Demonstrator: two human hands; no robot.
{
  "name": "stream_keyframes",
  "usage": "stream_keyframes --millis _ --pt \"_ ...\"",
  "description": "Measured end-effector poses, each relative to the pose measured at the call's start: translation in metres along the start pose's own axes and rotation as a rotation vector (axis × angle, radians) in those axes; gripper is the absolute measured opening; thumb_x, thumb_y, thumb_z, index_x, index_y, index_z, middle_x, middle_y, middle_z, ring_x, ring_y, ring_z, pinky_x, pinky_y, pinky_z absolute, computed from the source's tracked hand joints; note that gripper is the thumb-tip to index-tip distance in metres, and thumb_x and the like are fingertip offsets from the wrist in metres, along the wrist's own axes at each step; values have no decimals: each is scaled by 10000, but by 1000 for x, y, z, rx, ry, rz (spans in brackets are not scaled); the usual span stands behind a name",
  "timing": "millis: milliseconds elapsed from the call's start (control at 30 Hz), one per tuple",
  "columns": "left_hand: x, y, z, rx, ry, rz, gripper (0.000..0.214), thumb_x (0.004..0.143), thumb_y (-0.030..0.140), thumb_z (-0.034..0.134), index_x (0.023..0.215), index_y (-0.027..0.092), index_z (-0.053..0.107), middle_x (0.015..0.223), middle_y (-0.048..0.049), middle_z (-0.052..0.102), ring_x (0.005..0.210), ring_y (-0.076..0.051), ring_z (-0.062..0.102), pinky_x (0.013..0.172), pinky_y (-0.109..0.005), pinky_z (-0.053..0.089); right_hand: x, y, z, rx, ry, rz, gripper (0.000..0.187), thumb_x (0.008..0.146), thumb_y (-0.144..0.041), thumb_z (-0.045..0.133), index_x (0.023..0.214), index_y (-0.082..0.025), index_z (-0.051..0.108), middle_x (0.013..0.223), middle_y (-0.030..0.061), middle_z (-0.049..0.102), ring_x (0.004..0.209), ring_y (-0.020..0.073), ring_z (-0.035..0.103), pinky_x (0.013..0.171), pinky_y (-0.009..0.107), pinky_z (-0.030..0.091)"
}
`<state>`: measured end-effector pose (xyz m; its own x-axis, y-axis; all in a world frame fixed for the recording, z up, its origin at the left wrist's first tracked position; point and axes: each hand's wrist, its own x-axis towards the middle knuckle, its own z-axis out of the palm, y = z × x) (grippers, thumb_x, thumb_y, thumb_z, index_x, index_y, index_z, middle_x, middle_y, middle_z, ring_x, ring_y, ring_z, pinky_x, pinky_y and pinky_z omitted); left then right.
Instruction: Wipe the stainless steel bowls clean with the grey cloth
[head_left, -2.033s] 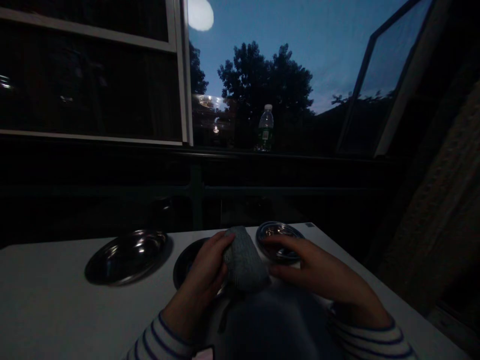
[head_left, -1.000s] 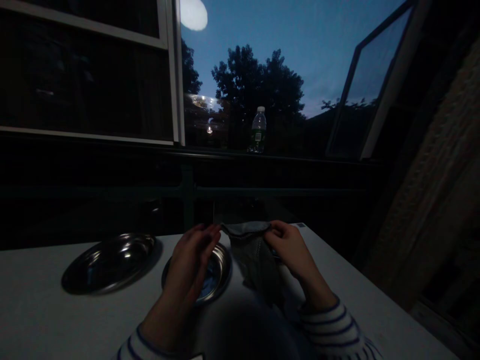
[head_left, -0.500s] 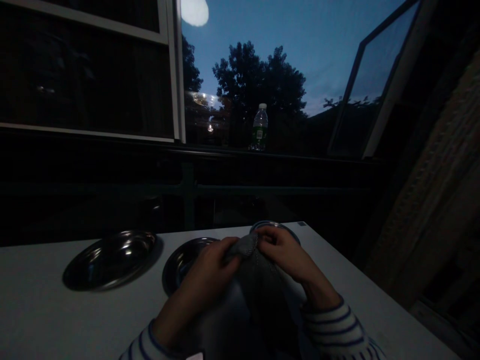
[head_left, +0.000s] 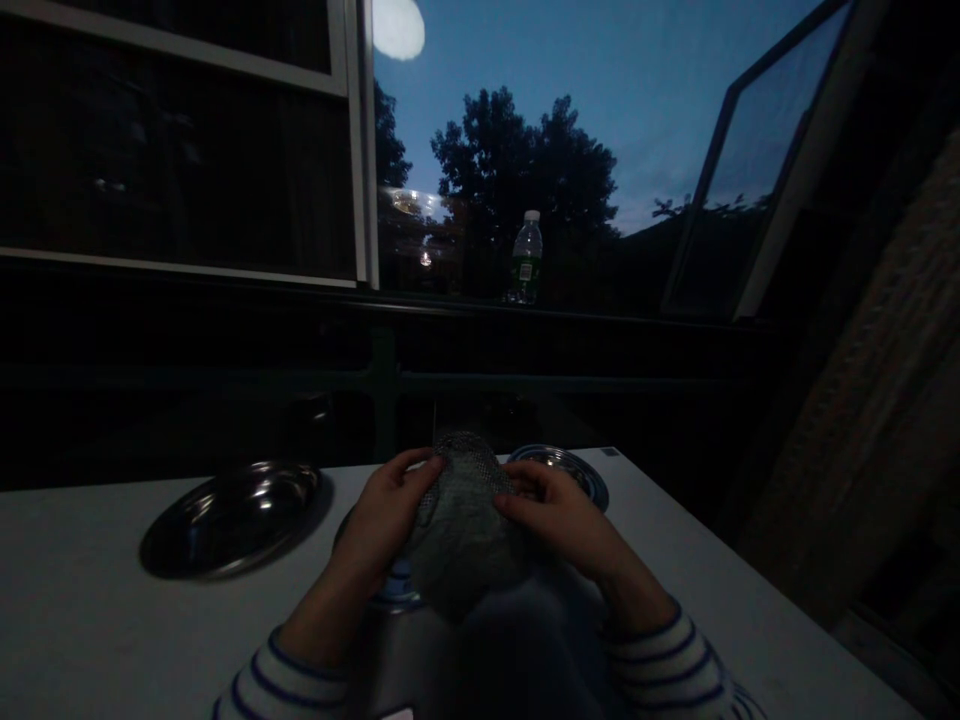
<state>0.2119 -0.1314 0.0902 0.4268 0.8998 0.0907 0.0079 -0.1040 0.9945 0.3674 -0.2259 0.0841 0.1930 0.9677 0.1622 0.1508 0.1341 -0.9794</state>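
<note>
Between my two hands hangs a grey-green cloth piece (head_left: pixel 469 530) with a mesh-like or knitted upper edge; the dim light hides its exact kind. My left hand (head_left: pixel 394 510) pinches its left edge between thumb and fingers. On the other side my right hand (head_left: pixel 551 510) grips the right edge, thumb towards me. The cloth is spread with its upper edge raised and its lower part drooping over the near side of the table. Behind my left hand, a shiny metal bowl (head_left: pixel 397 590) is mostly covered, and only its near rim shows with blue striped reflections.
A wide metal bowl (head_left: pixel 232 520) lies on the left of the white table (head_left: pixel 67 600). Another round metal dish (head_left: pixel 592 480) is behind my right hand. A plastic bottle (head_left: pixel 527 260) with a green label stands at the open window. A patterned curtain (head_left: pixel 877 400) hangs at right.
The cloth has gone from bunched between my fingers to spread out, its mesh edge now upright. My left hand has moved left and up, away from my right hand.
</note>
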Motion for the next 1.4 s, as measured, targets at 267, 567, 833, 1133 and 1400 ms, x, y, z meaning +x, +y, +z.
stream_keyframes --millis 267,567,833,1133,1400 --pt "-10 -1 0 370 199 311 301 695 467 589 821 199 644 792 -42 667 736 -203 611 665 -282 437 4 1 -6 -30 231 -35 362 704 -323 646 1013 -140 603 872 56 678 792 184 635 718 297 478" --pt "-25 -7 30 432 -105 250 450 633 397 660 1027 182 624 938 -115 680 858 -273 618 740 -344 425 1 0 3 -243 198 -118 378 737 -197 572 1113 -170 601 1047 59 660 987 198 599 871 331 449" --pt "-17 -14 27 268 -183 212 244 705 216 551 921 188 663 855 -74 708 779 -218 645 668 -284 452 -2 0 4 -488 123 -217 345 802 -180 483 1120 -202 615 1149 57 616 1080 206 550 948 357 394" --pt "-7 -1 3 102 -109 92 178 666 296 628 778 189 714 797 -49 727 774 -210 650 688 -273 461 -7 -7 -24 -607 282 -234 317 807 -232 494 1097 -219 623 1074 51 651 1017 219 580 903 374 412" --pt "-4 12 -16 -34 56 -70 397 644 313 682 1009 168 621 666 -36 699 643 -205 660 563 -274 477 -10 -5 -51 -556 367 -148 394 807 -299 502 1180 -174 482 859 44 662 798 193 619 690 316 462"
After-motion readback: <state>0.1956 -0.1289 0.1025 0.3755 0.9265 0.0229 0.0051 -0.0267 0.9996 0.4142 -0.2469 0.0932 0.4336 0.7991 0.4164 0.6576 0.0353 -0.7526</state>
